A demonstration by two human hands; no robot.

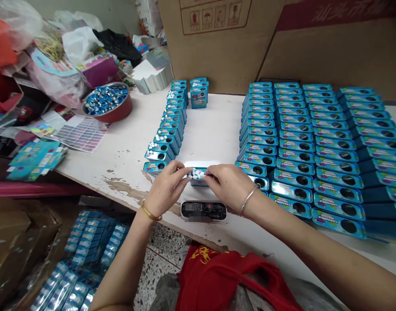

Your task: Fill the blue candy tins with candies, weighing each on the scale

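A small blue candy tin (199, 182) sits on a white kitchen scale (204, 210), its top heaped with white candies (198, 173). My left hand (168, 188) closes its thumb and fingers on the tin's left end, beside the candies. At the right end, my right hand (232, 185) grips with bent fingers; its fingertips are partly hidden. The scale's dark display shows digits below the tin. Just left of my left hand stands a row of blue tins (172, 125), several with white candies on top.
Rows of blue tins (291, 125) with round dark openings fill the table's right side. Behind stands a large cardboard box (223, 52). A red bowl (115, 113) of blue-and-silver caps, label sheets (81, 134) and plastic bags lie left. Packed blue tins (87, 237) sit below the table edge.
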